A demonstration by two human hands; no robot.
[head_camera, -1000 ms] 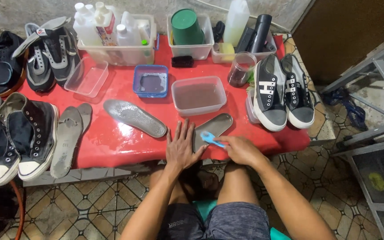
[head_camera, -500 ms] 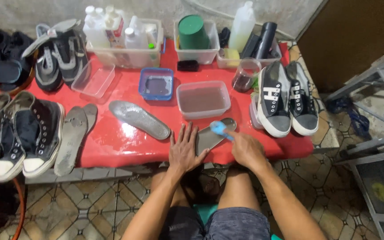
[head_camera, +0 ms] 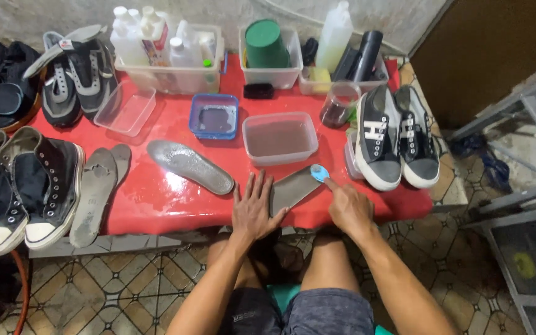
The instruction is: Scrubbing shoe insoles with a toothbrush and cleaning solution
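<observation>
A: What are the hands on?

B: The left hand [head_camera: 254, 211] lies flat, fingers spread open, on the red surface [head_camera: 156, 201], its thumb side touching the near end of a grey insole [head_camera: 294, 187]. The right hand [head_camera: 348, 208] has its fingers closed round a small brush [head_camera: 321, 174] with a blue head that rests on the insole's far end, at about one o'clock from the left hand.

A: What crowds them?

B: A clear tub of brownish water [head_camera: 279, 138] sits just beyond the insole at twelve o'clock. At two o'clock a pair of black sneakers [head_camera: 395, 139] with white soles stands close to the brush. At ten o'clock a second insole [head_camera: 190, 166], silvery, lies on its own, and beyond it a blue-rimmed tub [head_camera: 213, 116].

A: And farther out?

B: At nine o'clock two worn insoles [head_camera: 97, 189] lie beside black high-top shoes [head_camera: 29, 183]. More dark shoes [head_camera: 75, 71] fill the far left corner, with an empty clear tray [head_camera: 125, 110] next to them.

A: Any bottles or labels?

B: Along the back edge — a clear bin of white bottles [head_camera: 162, 46], some with coloured labels too small to make out, a bin holding an upturned green cup [head_camera: 265, 42], then a tall pale bottle [head_camera: 334, 36] and a black cylinder [head_camera: 365, 56]. A glass of dark liquid [head_camera: 338, 105] stands in front of them.
</observation>
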